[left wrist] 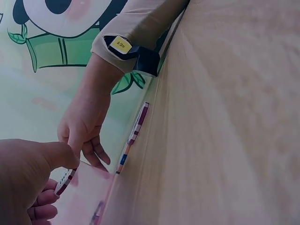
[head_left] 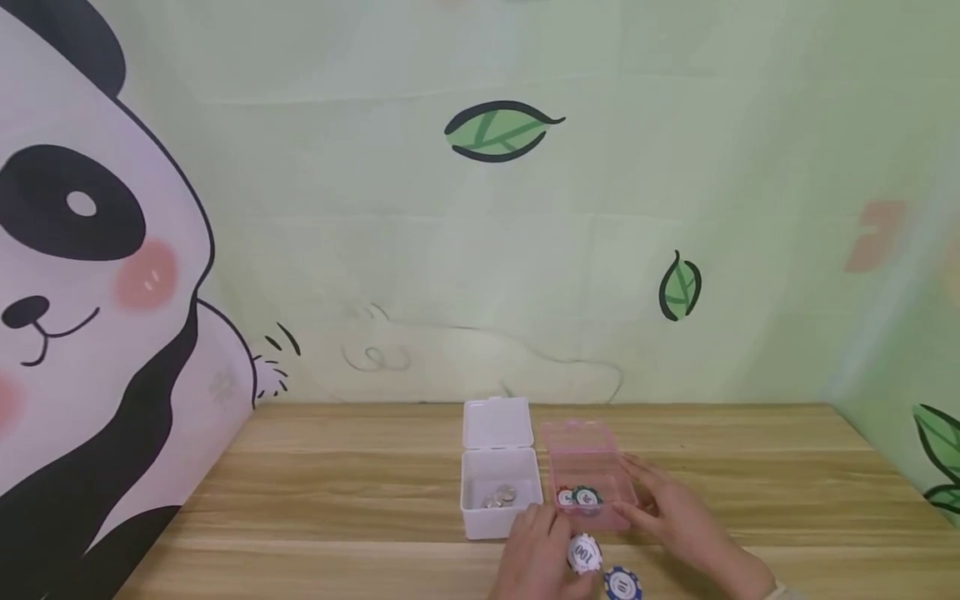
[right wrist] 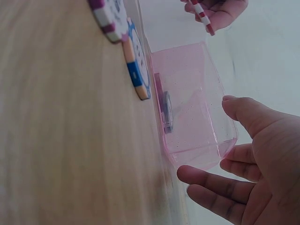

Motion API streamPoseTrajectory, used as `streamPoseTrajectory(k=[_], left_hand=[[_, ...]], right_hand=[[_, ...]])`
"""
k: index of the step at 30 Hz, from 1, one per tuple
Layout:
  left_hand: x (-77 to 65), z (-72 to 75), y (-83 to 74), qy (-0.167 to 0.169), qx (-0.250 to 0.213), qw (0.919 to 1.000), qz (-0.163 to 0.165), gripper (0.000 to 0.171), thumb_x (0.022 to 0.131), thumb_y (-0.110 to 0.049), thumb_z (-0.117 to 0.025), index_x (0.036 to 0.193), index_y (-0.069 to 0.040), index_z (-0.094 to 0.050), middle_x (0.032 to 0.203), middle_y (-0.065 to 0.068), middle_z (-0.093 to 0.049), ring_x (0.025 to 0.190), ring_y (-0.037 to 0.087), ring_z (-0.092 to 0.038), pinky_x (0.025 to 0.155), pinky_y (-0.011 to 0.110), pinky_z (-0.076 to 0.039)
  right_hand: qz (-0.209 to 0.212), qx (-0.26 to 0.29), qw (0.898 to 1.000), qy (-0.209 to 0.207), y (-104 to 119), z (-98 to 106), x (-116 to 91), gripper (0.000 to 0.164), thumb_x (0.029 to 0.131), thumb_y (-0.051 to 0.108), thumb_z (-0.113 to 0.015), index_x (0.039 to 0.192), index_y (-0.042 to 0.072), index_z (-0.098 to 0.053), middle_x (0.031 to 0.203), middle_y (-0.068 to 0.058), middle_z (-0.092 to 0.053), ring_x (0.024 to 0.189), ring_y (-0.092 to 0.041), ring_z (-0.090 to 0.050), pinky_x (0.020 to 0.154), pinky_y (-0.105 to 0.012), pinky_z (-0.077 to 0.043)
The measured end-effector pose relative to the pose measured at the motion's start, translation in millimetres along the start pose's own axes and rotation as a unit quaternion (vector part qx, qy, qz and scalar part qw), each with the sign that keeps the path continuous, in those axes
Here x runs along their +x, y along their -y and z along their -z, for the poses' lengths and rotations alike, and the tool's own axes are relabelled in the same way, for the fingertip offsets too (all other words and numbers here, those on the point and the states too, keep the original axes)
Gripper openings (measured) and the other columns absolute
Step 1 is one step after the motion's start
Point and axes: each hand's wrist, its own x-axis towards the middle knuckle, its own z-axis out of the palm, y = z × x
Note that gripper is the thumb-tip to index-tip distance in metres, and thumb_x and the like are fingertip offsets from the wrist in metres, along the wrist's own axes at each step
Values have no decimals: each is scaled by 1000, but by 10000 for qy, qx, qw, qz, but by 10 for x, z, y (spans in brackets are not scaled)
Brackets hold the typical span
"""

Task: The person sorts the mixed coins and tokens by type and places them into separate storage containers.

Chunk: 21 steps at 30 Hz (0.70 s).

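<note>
My left hand (head_left: pixel 534 554) pinches a white poker chip (head_left: pixel 584 553) marked 100 between thumb and fingers, just in front of the pink box. The chip's red-and-white edge (left wrist: pixel 65 182) shows in the left wrist view. The see-through pink box (head_left: pixel 618 520) has its lid tipped back. A green-edged chip (head_left: pixel 587 497) and a red-edged chip (head_left: pixel 565 497) lie inside. My right hand (head_left: pixel 678 512) is at the box's right side, thumb by the front corner and fingers loosely extended along the side wall.
A white box (head_left: pixel 491 523) with its lid raised stands left of the pink one, holding several silver coins (head_left: pixel 501 497). On the wooden table lie a blue chip (head_left: pixel 622 584) marked 10 and a purple-edged chip (right wrist: pixel 108 21). A printed cloth (head_left: pixel 337 208) hangs behind the table.
</note>
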Motion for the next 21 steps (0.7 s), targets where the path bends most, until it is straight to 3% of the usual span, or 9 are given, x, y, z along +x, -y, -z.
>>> streamPoseTrajectory(k=[5, 8, 14, 21], left_hand=[[38, 7, 7, -284, -42, 9996, 45, 40, 65, -43, -81, 87, -18, -59, 83, -8, -51, 79, 7, -46, 70, 18, -37], [75, 39, 10, -358, -310, 9987, 178, 39, 64, -37, -82, 89, -17, -60, 86, -8, -52, 81, 7, -46, 73, 19, -39], [167, 108, 14, -138, -738, 9961, 455, 35, 70, -33, -80, 93, -14, -61, 86, -8, -53, 80, 6, -43, 73, 18, -38], [282, 62, 55, -322, -289, 9978, 499, 37, 68, -37, -81, 89, -15, -60, 83, -7, -53, 80, 9, -46, 70, 20, -38]], right_hand=[[86, 46, 9999, -89, -2, -1, -4, 66, 88, 34, -68, 140, 1, -45, 145, -22, -45, 62, 8, -47, 59, -16, -47], [86, 69, 9999, -98, -9, -14, 1, 66, 87, 31, -69, 141, 1, -44, 145, -22, -45, 59, 7, -45, 57, -16, -46], [8, 84, 9999, -67, -20, -35, 11, 67, 87, 32, -69, 142, 3, -44, 147, -22, -43, 61, 7, -47, 59, -16, -48], [53, 153, 9998, -66, -18, -21, 6, 67, 87, 34, -68, 142, 3, -43, 147, -22, -42, 62, 8, -48, 61, -16, -49]])
